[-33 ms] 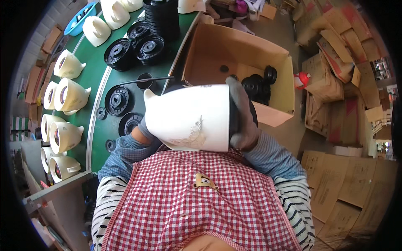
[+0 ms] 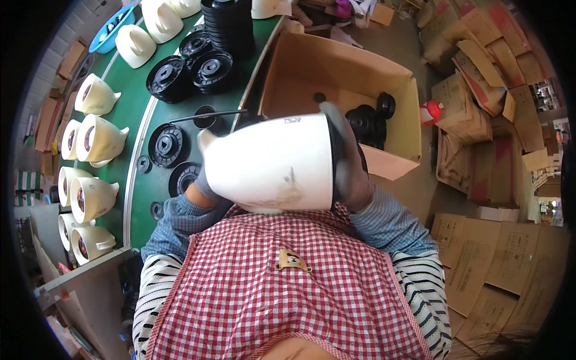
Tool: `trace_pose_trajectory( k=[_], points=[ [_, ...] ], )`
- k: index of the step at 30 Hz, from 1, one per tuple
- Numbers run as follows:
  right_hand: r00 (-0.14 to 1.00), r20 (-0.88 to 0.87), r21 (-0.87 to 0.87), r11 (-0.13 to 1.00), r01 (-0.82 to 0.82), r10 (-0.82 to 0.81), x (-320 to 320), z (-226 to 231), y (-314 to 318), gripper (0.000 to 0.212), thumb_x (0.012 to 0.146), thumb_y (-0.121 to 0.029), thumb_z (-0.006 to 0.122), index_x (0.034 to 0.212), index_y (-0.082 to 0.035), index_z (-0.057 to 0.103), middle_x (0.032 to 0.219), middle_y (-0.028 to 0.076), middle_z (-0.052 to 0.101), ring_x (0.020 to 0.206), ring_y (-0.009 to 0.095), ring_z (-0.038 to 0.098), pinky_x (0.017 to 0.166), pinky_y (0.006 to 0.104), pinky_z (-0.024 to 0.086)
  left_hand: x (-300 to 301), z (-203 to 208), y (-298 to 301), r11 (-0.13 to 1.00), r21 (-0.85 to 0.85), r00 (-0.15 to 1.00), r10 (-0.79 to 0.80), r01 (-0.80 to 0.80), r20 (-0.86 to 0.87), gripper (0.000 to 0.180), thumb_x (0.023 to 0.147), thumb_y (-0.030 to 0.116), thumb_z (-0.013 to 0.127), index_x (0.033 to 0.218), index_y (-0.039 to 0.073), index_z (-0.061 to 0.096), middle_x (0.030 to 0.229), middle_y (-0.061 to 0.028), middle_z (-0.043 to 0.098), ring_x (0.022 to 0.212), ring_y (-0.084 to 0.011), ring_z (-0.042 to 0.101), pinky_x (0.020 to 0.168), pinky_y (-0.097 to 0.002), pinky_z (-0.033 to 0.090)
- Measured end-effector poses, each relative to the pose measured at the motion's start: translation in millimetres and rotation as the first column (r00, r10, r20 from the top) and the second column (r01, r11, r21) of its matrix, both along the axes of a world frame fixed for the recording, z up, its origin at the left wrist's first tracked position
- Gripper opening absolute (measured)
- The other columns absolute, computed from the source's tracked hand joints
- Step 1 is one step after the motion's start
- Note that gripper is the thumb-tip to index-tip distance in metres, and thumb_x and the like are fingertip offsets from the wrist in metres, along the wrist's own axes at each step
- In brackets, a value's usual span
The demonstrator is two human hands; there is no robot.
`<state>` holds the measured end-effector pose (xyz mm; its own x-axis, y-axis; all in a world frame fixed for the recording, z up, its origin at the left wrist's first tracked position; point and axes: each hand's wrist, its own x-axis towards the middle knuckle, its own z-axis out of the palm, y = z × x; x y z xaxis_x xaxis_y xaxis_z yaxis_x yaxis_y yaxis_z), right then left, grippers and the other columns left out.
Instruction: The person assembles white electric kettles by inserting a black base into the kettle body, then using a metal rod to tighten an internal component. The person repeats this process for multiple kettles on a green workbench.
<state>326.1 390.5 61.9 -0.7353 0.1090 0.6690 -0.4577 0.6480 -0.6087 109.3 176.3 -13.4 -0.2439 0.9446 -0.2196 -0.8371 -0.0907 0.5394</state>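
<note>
A white kettle body [image 2: 270, 165] lies on its side in front of my apron, its spout pointing left and a grey pattern on its wall. My left hand [image 2: 206, 186], in a grey glove, is closed around the spout end; most of its fingers are hidden behind the body. At the wide right end, a black round base [image 2: 338, 144] sits against the rim. My gloved right hand [image 2: 355, 177] is wrapped over that base, its fingers slightly blurred.
On the green table stand black round bases [image 2: 169, 145], a tall black stack [image 2: 228, 30] and cream kettle bodies [image 2: 93, 198]. A black cup [image 2: 205, 122] has a rod across it. An open carton [image 2: 336, 60] with black parts stands ahead; flattened cartons [image 2: 492, 258] lie right.
The kettle body has turned a little about its length, so its pattern has shifted, and its spout end has moved slightly left. My right hand has shifted slightly on the base.
</note>
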Motion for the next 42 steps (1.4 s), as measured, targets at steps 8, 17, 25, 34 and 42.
trace_pose_trajectory(
  k=[8, 17, 25, 34, 42],
  points=[
    [1.0, -0.003, -0.102, 0.995, 0.021, -0.021, 18, -16, -11, 0.085, 0.098, -0.054, 0.061, 0.157, -0.004, 0.027, 0.153, 0.021, 0.039, 0.141, 0.035, 0.042, 0.119, 0.0442, 0.032, -8, -9, 1, 0.973, 0.096, 0.918, -0.23, 0.21, 0.322, 0.071, 0.094, 0.036, 0.074, 0.149, 0.002, 0.045, 0.144, -0.017, 0.057, 0.127, -0.0295, 0.06, 0.103, -0.0437, 0.052],
    [0.955, 0.031, -0.741, 0.648, -0.176, 0.294, 6, -18, -11, 0.077, 0.105, -0.051, 0.048, 0.162, -0.01, 0.017, 0.159, 0.016, 0.033, 0.146, 0.031, 0.037, 0.123, 0.0441, 0.027, -24, -32, -12, 0.982, 0.118, 0.956, -0.113, 0.15, -0.272, 0.068, 0.1, 0.042, 0.061, 0.154, 0.006, 0.039, 0.149, -0.0161, 0.052, 0.132, -0.0299, 0.055, 0.104, -0.0438, 0.051],
    [0.986, 0.137, -0.545, 0.838, -0.003, 0.093, 21, -12, -30, 0.099, 0.094, -0.074, 0.046, 0.163, -0.009, 0.018, 0.167, 0.019, 0.016, 0.153, 0.033, 0.023, 0.123, 0.0464, 0.024, -3, -2, -4, 0.886, 0.424, 0.968, -0.241, 0.19, 0.07, 0.084, 0.099, 0.068, 0.043, 0.158, 0.009, 0.033, 0.159, -0.0175, 0.041, 0.141, -0.0364, 0.047, 0.11, -0.0498, 0.045],
    [0.938, 0.323, -0.425, 0.866, 0.265, -0.129, 29, -51, -4, 0.055, 0.107, -0.041, 0.046, 0.143, 0.0, 0.043, 0.13, 0.019, 0.054, 0.112, 0.029, 0.057, 0.104, 0.0398, 0.043, -14, 104, 35, 0.989, -0.037, -0.169, -0.061, -0.141, -0.984, 0.037, 0.079, 0.014, 0.079, 0.111, -0.001, 0.069, 0.1, -0.0179, 0.072, 0.092, -0.0238, 0.071, 0.083, -0.0341, 0.055],
    [0.939, 0.343, -0.717, 0.643, 0.269, -0.011, 29, -52, -23, 0.04, 0.109, -0.025, 0.052, 0.136, 0.004, 0.059, 0.129, 0.013, 0.066, 0.123, 0.02, 0.059, 0.108, 0.0306, 0.044, 62, 89, 89, 0.87, -0.486, -0.39, -0.42, 0.084, -0.819, 0.058, 0.076, 0.024, 0.077, 0.127, 0.001, 0.06, 0.109, -0.0233, 0.07, 0.102, -0.0386, 0.07, 0.091, -0.044, 0.055]
  ],
)
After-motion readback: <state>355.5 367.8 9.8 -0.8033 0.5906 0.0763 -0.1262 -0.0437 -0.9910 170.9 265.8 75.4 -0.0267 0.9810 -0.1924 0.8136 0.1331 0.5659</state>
